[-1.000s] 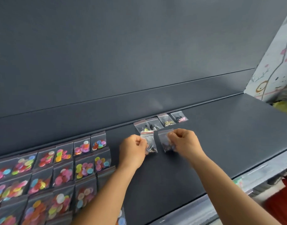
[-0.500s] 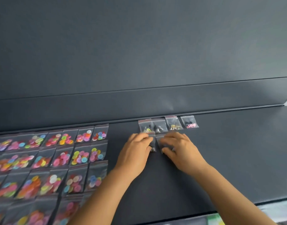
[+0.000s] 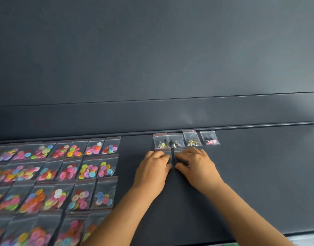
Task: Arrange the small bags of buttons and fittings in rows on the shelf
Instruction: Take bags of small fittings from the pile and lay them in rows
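On the dark grey shelf (image 3: 250, 174) a back row of several small clear fitting bags (image 3: 191, 140) lies against the rear ledge. Just in front of that row, my left hand (image 3: 152, 171) lies flat on one small bag (image 3: 163, 151), and my right hand (image 3: 197, 167) lies flat on a second bag (image 3: 177, 150) beside it. Both bags are mostly hidden under my fingers; only their top strips show. To the left, rows of bags of coloured buttons (image 3: 88, 169) cover the shelf.
The grey back panel (image 3: 152, 50) rises behind a low ledge (image 3: 152, 118). The shelf's front edge (image 3: 294, 234) runs at the lower right. Bare shelf surface lies right of my hands.
My hands went from pinching two bags held up to pressing them flat on the shelf under the back row. The view has swung left, away from the shelf's right end.
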